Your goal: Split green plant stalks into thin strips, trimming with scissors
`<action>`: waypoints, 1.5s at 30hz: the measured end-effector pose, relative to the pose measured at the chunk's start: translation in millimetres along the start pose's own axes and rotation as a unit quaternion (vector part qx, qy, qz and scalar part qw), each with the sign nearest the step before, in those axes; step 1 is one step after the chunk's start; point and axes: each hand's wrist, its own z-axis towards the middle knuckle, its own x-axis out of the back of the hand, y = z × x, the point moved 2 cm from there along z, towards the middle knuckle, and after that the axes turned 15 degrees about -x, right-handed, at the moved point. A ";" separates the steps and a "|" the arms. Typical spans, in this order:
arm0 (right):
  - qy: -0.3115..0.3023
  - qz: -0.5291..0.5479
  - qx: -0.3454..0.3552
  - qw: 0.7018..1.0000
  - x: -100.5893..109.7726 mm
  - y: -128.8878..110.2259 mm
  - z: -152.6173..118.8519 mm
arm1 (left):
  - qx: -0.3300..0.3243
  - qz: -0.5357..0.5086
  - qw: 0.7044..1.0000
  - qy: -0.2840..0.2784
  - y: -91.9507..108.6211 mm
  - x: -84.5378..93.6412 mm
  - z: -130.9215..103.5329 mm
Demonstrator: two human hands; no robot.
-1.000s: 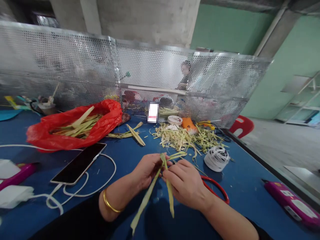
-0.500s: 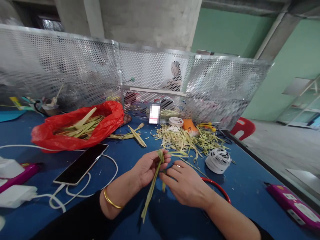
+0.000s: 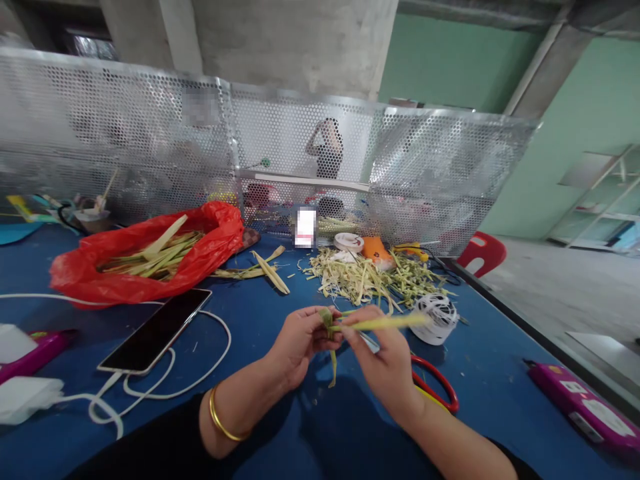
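Note:
My left hand (image 3: 300,343) is closed, pinching a small folded piece of green dried leaf (image 3: 327,317) between thumb and fingers. One leaf end (image 3: 333,370) hangs below those fingers. Close beside it on the right, my right hand (image 3: 389,363) pinches a long yellow-green leaf strip (image 3: 395,323) that runs from the fold out to the right, its far end blurred. Red-handled scissors (image 3: 443,381) lie partly hidden beneath my right hand and wrist.
A red plastic bag (image 3: 145,287) of leaf strips stands left, near a phone (image 3: 160,333) with white cables. Leaf scraps (image 3: 350,277) heap behind my hands, beside a white ribbon roll (image 3: 435,320). A purple case (image 3: 580,407) lies right; a perforated metal screen (image 3: 300,140) borders the back.
The long strip, which hung down by my left hand, now points right in my right hand's pinch. My right hand has turned and risen. A person behind the screen has changed pose.

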 end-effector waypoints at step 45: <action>-0.085 -0.154 -0.084 0.981 -3.0 5.8 4.2 | -0.040 0.019 0.996 0.073 7.4 4.2 5.1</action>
